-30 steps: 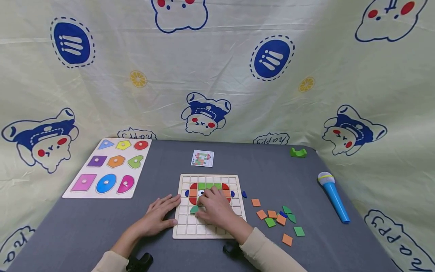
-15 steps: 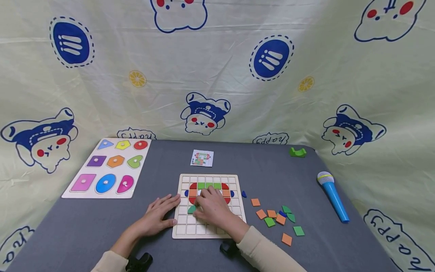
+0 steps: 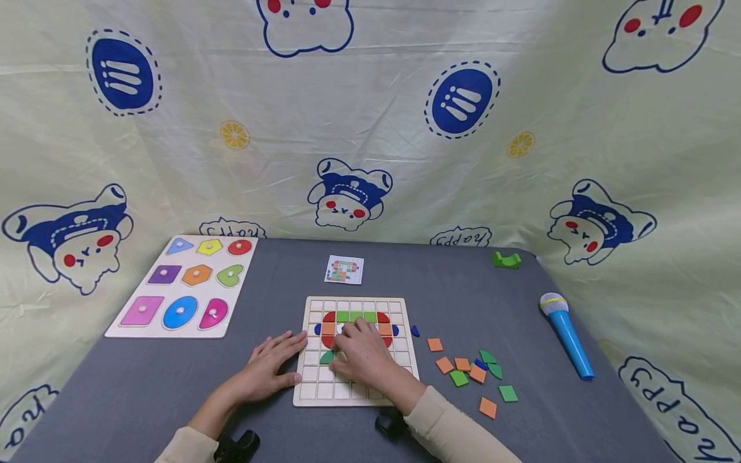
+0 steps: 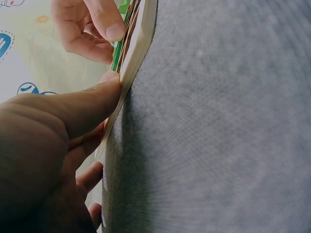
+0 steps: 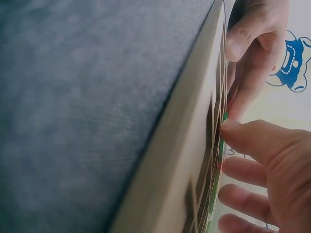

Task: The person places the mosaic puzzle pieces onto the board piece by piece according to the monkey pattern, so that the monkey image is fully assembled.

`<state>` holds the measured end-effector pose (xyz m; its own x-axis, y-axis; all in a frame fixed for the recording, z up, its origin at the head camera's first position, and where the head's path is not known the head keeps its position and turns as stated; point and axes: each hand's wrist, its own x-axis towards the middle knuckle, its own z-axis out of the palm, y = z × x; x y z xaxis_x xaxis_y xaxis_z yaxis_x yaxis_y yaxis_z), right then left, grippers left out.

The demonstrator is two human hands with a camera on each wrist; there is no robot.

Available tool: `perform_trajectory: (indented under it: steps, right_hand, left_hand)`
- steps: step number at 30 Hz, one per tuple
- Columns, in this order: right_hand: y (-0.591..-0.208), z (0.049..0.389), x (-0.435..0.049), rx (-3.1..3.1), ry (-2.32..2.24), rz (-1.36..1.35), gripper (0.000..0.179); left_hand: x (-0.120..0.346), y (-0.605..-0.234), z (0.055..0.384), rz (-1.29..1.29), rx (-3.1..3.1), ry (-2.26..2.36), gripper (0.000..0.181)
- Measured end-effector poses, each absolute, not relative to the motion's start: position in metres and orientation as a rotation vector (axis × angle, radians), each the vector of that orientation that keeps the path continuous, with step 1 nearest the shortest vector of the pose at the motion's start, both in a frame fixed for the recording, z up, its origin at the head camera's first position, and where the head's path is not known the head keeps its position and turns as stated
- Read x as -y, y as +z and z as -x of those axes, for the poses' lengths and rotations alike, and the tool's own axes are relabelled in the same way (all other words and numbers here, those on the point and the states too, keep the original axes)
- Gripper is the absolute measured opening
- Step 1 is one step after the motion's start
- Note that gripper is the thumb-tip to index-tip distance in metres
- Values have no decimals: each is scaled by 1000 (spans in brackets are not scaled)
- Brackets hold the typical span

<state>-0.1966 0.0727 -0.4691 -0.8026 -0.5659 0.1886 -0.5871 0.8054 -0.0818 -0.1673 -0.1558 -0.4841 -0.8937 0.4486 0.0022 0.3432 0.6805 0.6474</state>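
Note:
A pale wooden grid board [image 3: 315,391] lies on the grey table, bearing flat red, green, orange and blue pieces. My left hand [image 3: 269,368] rests at the board's left edge, its fingers spread; in the left wrist view its thumb [image 4: 95,102] touches the rim. Over the middle of the board, my right hand [image 3: 373,360] touches the pieces with its fingertips and hides part of the pattern. Its thumb [image 5: 250,136] is at a green piece's edge in the right wrist view. A dark green quarter-round piece [image 3: 327,357] sits just left of that hand.
Loose orange squares [image 3: 488,408], green pieces [image 3: 508,393] and blue ones [image 3: 415,331] lie right of the board. A pattern card [image 3: 344,269] is behind it. A shape puzzle [image 3: 191,305] stands left; a toy microphone [image 3: 567,337] and green block [image 3: 506,260] lie right.
My right hand has shifted very slightly left over the board, then held still. The left hand stays in place at the board's edge.

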Motion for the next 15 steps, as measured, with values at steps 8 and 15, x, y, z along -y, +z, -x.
perform_trajectory:
  steps: [8, 15]
  right_hand:
    - [-462, 195, -95, 2815, 328, -854, 23]
    - [-459, 199, -138, 2777, 429, -755, 24]
  left_hand:
    - [155, -486, 167, -650, -2735, 1008, 65]
    - [155, -485, 167, -643, -2729, 1019, 66]
